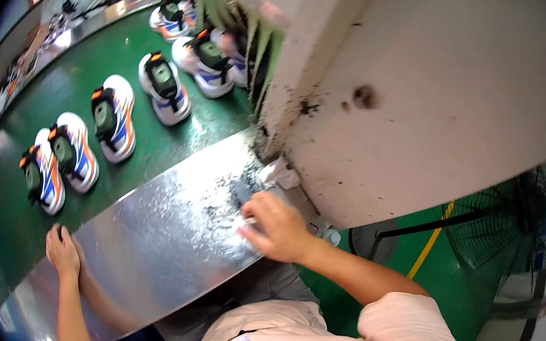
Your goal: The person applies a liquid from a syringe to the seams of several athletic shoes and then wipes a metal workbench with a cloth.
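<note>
Loosely curled R hand point(274, 226), on grey item point(240, 192), L hand point(64, 252) nr bench point(145, 247)

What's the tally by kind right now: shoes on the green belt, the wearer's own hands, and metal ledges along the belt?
Shoes: at least 7 (the hanging strips may hide more)
Wearer's hands: 2 (left hand, right hand)
Metal ledge: 1
Total: at least 10

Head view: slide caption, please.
Left hand and right hand at a metal ledge beside sneakers on a green conveyor.
</note>
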`<move>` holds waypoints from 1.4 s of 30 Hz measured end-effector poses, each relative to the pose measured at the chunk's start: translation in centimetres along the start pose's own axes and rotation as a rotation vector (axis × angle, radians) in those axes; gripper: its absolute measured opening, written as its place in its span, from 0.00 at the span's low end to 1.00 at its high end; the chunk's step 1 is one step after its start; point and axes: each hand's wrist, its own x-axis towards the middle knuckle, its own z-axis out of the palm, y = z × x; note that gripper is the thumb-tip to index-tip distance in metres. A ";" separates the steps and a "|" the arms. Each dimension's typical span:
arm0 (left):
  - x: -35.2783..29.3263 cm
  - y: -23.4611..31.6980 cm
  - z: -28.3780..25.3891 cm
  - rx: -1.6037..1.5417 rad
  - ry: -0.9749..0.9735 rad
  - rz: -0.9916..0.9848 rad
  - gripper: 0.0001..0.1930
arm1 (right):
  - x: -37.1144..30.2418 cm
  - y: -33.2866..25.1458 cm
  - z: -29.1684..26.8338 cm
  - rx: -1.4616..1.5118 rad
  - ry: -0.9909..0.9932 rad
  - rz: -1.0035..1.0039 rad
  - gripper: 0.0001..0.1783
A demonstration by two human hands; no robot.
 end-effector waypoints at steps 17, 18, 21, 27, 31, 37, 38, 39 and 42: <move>-0.3 -0.9 0.2 0.047 -0.016 -0.035 0.20 | -2.6 -0.2 -5.1 -0.343 -0.251 0.097 0.30; -0.3 -0.9 0.1 0.038 -0.017 -0.031 0.20 | -2.5 -0.3 -5.2 -0.302 -0.260 0.119 0.29; -0.4 -1.1 -0.2 0.011 -0.017 -0.027 0.20 | -2.0 -1.9 -5.6 0.407 -0.314 0.564 0.26; -0.7 -0.8 -0.6 0.018 -0.018 -0.043 0.20 | -1.9 -3.2 -5.6 1.721 -0.230 0.466 0.43; -0.9 -0.9 -0.9 0.020 -0.019 -0.039 0.20 | -1.6 -1.8 -4.8 1.701 -0.179 0.491 0.54; -0.7 -0.5 -0.8 0.019 -0.012 -0.067 0.19 | -2.2 0.6 -4.1 1.966 -0.054 0.581 0.49; -0.8 -0.7 -0.7 0.020 -0.006 -0.071 0.19 | -2.3 0.6 -3.9 1.982 -0.068 0.559 0.49; -0.9 -0.9 -0.6 0.021 -0.002 -0.074 0.19 | -2.3 0.7 -3.6 1.997 -0.080 0.537 0.49; -0.6 -0.7 -0.8 0.011 0.007 -0.046 0.19 | -2.3 0.6 -3.3 1.964 -0.111 0.500 0.50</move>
